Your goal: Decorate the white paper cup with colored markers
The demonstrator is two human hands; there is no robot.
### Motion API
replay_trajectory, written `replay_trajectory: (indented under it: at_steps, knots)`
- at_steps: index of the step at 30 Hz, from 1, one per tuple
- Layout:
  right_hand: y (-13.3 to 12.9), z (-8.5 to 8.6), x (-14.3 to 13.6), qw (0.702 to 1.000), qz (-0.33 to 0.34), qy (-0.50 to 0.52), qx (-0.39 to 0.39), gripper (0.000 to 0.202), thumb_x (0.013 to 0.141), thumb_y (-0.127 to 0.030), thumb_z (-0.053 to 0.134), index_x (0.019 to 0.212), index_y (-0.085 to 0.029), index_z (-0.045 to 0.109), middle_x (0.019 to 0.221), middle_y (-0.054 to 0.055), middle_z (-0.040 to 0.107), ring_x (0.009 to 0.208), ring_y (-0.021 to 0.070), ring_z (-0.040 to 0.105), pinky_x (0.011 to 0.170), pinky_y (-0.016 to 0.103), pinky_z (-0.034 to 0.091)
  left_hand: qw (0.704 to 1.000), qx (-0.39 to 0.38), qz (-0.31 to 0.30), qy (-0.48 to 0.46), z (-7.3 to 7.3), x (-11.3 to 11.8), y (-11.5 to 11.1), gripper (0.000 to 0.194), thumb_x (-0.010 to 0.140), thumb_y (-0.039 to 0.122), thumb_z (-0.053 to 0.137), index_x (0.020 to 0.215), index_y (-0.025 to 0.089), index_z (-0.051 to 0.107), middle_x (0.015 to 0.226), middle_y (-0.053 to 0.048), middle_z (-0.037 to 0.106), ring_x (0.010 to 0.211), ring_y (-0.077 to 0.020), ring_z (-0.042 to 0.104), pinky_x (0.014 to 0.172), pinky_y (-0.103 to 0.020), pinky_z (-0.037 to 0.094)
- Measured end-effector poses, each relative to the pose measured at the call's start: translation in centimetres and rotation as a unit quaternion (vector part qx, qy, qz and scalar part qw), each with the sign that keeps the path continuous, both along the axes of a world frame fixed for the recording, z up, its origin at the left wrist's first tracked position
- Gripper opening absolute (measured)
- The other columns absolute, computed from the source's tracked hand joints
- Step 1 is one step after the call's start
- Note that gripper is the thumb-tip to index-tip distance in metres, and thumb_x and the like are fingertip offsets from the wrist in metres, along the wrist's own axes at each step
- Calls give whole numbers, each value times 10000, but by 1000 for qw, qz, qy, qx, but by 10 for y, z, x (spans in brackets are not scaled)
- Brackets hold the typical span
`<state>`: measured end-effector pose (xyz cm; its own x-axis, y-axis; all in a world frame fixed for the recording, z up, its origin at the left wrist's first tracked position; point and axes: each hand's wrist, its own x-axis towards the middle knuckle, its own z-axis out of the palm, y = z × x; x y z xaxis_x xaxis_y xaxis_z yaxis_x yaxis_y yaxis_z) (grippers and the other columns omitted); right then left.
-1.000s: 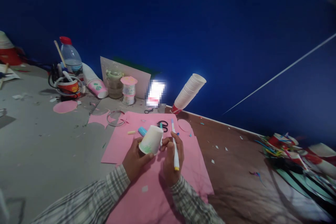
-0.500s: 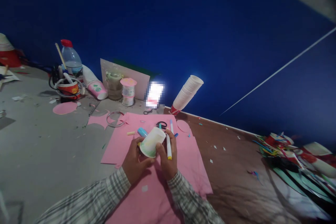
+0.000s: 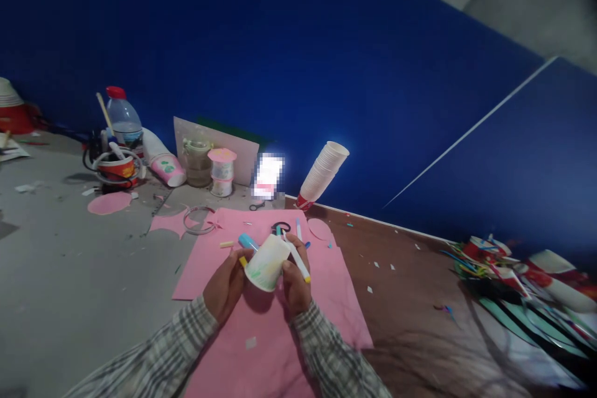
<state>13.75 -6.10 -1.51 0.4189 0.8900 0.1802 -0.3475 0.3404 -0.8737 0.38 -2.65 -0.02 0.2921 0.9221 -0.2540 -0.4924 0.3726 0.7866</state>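
A blue wall (image 3: 233, 43) fills most of what we face, a thin white line slanting across its right part. Grey concrete (image 3: 508, 6) shows in the upper right corner. Below, we have a grey table (image 3: 84, 286) on the left and a brown surface (image 3: 396, 311) on the right, both dotted with scraps. Pink paper (image 3: 252, 376) lies across the join between them, directly before us.

At the far right, a jumbled heap (image 3: 569, 292) of cups and coloured strips sits on the brown side. A pale board (image 3: 246, 165) leans on the wall behind the grey table. Our plaid sleeves (image 3: 181, 342) come in low over the paper.

Our left hand (image 3: 227, 286) is partly curled, its fingers holding the left side of a white cup (image 3: 267, 264); something yellow pokes out beside them. Our right hand (image 3: 297, 280) is closed on a white marker (image 3: 298, 261), its thumb against the cup's right side. The cup is above the paper, tilted, wide end lower, with green and faint yellow marks.

A tall stack (image 3: 321, 174) of cups leans near the wall; a bottle (image 3: 125, 127) stands far left. Scissors (image 3: 281, 227) lie just beyond our cup, and a small white scrap (image 3: 250, 343) nearer us.
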Motion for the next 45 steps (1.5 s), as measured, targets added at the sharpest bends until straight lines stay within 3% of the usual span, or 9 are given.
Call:
replay_trajectory:
  at_steps: [6, 12, 15, 19, 23, 30, 36, 40, 45]
  knots:
    - [2, 1, 1, 999, 4, -31, -8, 466, 599, -241, 556, 1065, -237, 559, 795, 25, 635, 676, 252, 573, 580, 328, 455, 998, -26, 63, -2, 1, -9, 13, 389, 510, 234, 585, 891, 154, 597, 729, -67, 603, 600, -211, 557, 456, -296, 461]
    - [4, 0, 4, 999, -5, -34, -20, 449, 616, -244, 592, 1064, -253, 562, 782, 5, 622, 660, 231, 558, 569, 303, 455, 998, 21, 66, 12, -8, -11, 18, 355, 546, 255, 576, 887, 158, 586, 666, -46, 584, 406, -166, 489, 288, -273, 380]
    - [3, 4, 6, 994, -58, -91, -13, 432, 649, -247, 583, 1081, -259, 561, 862, 16, 623, 721, 242, 574, 624, 331, 472, 997, 41, 59, 13, -15, -11, 18, 357, 545, 233, 577, 896, 167, 583, 609, -29, 575, 392, -174, 492, 289, -282, 379]
    - [3, 10, 9, 948, -176, -265, -2, 456, 690, -211, 582, 1142, -243, 533, 1073, 72, 592, 966, 310, 560, 829, 440, 442, 995, 90, 40, 33, -23, -12, 17, 345, 585, 255, 559, 919, 173, 580, 629, -37, 573, 423, -186, 520, 299, -284, 389]
    - [6, 7, 9, 916, -208, -343, -5, 501, 694, -172, 606, 1181, -236, 505, 1140, 98, 577, 1062, 330, 531, 910, 483, 400, 993, 99, 38, 50, -26, -9, 15, 344, 590, 262, 577, 928, 196, 569, 622, -15, 558, 385, -160, 491, 295, -279, 383]
    - [3, 4, 11, 915, -155, -371, 28, 523, 719, -186, 573, 1224, -242, 451, 1169, 101, 561, 1080, 339, 540, 927, 495, 411, 992, 108, 44, 53, -19, -6, 12, 320, 569, 277, 607, 874, 190, 563, 617, -16, 566, 385, -156, 496, 293, -277, 416]
    - [-11, 13, 7, 908, -75, -401, 99, 541, 720, -200, 543, 1244, -278, 432, 1134, 85, 564, 1019, 341, 560, 870, 488, 458, 982, 133, 109, 78, -9, -20, 24, 315, 576, 330, 610, 845, 169, 575, 610, -33, 602, 387, -159, 493, 272, -264, 402]
    - [-15, 15, -1, 884, 24, -452, 117, 515, 709, -212, 563, 1212, -266, 468, 1013, 74, 579, 900, 325, 571, 795, 470, 485, 975, 141, 153, 82, -3, -29, 32, 277, 583, 303, 619, 815, 155, 586, 625, -51, 646, 383, -129, 476, 313, -245, 391]
    - [-10, 12, -3, 836, 15, -533, 132, 559, 681, -161, 593, 1218, -256, 469, 997, 81, 600, 851, 315, 533, 780, 493, 460, 976, 138, 154, 71, -2, -31, 35, 261, 576, 279, 628, 795, 141, 591, 598, -68, 671, 374, -128, 466, 323, -247, 380]
